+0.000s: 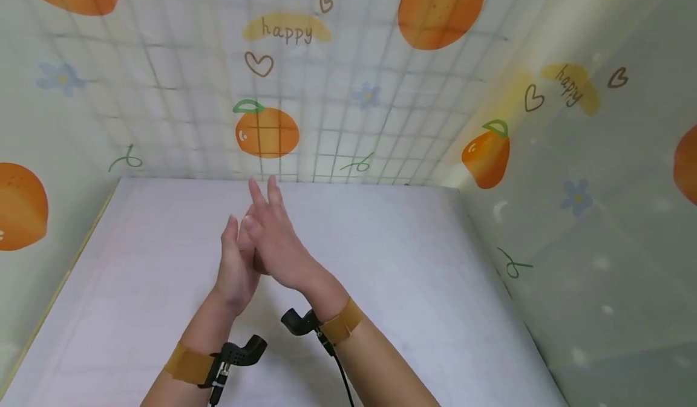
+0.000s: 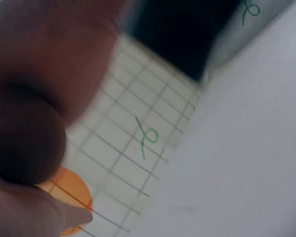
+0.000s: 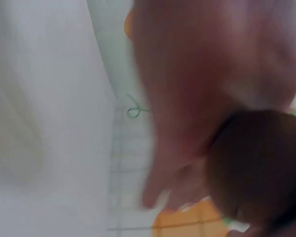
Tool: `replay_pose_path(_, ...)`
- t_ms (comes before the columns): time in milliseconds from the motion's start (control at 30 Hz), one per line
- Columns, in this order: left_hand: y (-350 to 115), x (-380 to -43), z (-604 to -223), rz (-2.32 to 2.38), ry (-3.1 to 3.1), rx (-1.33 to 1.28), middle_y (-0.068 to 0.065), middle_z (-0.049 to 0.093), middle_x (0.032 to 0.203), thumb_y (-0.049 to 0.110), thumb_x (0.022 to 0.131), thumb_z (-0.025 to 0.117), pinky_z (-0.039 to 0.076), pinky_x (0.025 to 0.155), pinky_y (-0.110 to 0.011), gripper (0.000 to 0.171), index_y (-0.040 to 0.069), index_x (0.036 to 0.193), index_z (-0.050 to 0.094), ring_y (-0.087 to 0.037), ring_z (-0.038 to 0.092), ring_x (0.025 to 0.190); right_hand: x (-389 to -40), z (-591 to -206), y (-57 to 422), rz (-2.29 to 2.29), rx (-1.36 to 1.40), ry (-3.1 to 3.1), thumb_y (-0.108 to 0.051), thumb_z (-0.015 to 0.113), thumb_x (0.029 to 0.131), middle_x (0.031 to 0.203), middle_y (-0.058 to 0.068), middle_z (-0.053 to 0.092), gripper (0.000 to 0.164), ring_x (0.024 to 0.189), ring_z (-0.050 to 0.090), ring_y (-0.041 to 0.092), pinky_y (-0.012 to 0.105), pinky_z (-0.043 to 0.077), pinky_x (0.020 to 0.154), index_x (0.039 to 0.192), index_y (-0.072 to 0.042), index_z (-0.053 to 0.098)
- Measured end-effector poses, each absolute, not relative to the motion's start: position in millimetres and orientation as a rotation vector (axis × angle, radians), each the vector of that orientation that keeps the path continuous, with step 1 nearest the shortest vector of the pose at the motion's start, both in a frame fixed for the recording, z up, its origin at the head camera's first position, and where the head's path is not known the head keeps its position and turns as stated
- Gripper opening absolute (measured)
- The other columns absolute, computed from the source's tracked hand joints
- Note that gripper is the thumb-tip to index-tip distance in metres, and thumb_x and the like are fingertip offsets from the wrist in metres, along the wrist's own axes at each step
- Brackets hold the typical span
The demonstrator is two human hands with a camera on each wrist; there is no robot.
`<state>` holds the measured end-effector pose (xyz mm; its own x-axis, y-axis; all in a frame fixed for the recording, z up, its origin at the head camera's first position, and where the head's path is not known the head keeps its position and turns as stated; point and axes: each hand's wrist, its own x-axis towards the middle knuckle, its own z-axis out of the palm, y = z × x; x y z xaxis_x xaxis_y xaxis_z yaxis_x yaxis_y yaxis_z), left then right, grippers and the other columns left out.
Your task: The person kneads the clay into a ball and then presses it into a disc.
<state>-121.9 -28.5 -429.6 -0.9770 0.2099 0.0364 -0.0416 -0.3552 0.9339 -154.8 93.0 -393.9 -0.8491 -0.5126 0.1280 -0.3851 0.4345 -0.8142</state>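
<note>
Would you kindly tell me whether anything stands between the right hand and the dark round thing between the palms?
Nothing visible does: in the right wrist view, the right hand appears to meet the dark round thing directly. The left hand lies on its other side; blur hides the exact contact.

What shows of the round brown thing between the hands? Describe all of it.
The round brown thing looks dark, with a smoothly curved outline; its material cannot be told. It sits between the left hand and right hand, apparently touching both, above the white tabletop. In the head view they mostly hide it.
</note>
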Motion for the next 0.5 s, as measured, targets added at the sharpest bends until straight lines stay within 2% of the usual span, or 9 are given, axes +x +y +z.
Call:
replay_pose_path(133,-28,-123,-423,2.426,1.752,0.173,0.013,0.004,0.182,0.079,0.103,0.006,-0.007,0.130,-0.069,0.082,0.038,0.174,0.005,-0.018,0.000,0.169,-161,-412,100,-1.515,-0.633,2.440,-0.076,0.021,0.107,0.175,-0.021,-0.025,0.073,0.167,-0.013,0.014,0.074,0.011,0.129,0.170,-0.048,-0.003)
replay_pose_path(267,-34,-125,-420,2.423,1.825,0.125,0.015,-0.001,0.181,0.080,0.102,0.006,-0.016,0.129,-0.068,0.083,0.039,0.173,0.005,-0.012,-0.008,0.168,-151,-424,99,-1.516,-0.601,2.385,-0.082,0.020,0.104,0.176,-0.019,-0.023,0.077,0.168,-0.012,0.016,0.075,0.012,0.128,0.170,-0.048,-0.003)
replay_pose_path(400,-40,-126,-418,2.451,1.810,0.063,0.019,0.001,0.181,0.082,0.100,0.005,-0.014,0.129,-0.068,0.081,0.044,0.172,0.008,-0.011,-0.007,0.168,-133,-419,92,-1.456,-0.750,2.394,-0.082,0.019,0.104,0.177,-0.017,-0.023,0.078,0.168,-0.011,0.018,0.074,0.019,0.127,0.170,-0.047,-0.005)
replay_pose_path(500,-41,-125,-416,2.470,1.726,0.009,0.020,0.003,0.181,0.083,0.101,0.006,-0.008,0.132,-0.064,0.080,0.046,0.172,0.008,-0.012,-0.003,0.169,-124,-407,88,-1.395,-0.921,2.444,-0.082,0.016,0.103,0.177,-0.016,-0.023,0.081,0.168,-0.015,0.018,0.074,0.017,0.128,0.170,-0.045,-0.009)
